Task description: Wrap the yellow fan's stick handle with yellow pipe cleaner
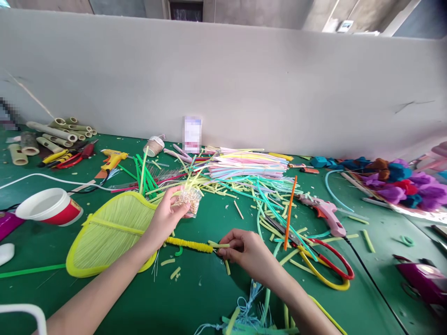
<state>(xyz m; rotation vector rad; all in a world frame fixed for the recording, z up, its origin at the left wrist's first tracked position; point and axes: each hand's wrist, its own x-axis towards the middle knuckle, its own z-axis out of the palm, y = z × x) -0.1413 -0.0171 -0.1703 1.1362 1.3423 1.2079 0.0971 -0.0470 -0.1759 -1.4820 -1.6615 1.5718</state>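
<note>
My left hand (166,217) pinches a small clear bag of gold-coloured bits (189,200) just above the green table. My right hand (244,251) is closed near the end of a yellow fuzzy stem (190,244) that runs to a large yellow-green leaf-shaped fan (110,231). Its fingertips press together over something tiny that I cannot name. A short pale straw piece (218,244) lies right by those fingers.
Heaps of coloured straws (244,167), red-and-yellow scissors (324,265), a pink glue gun (326,214), a yellow glue gun (111,159), bamboo tubes (52,135), a red-white tub (52,207) and fuzzy purple and blue flowers (401,184) crowd the green table (195,288). A grey partition (244,83) stands behind.
</note>
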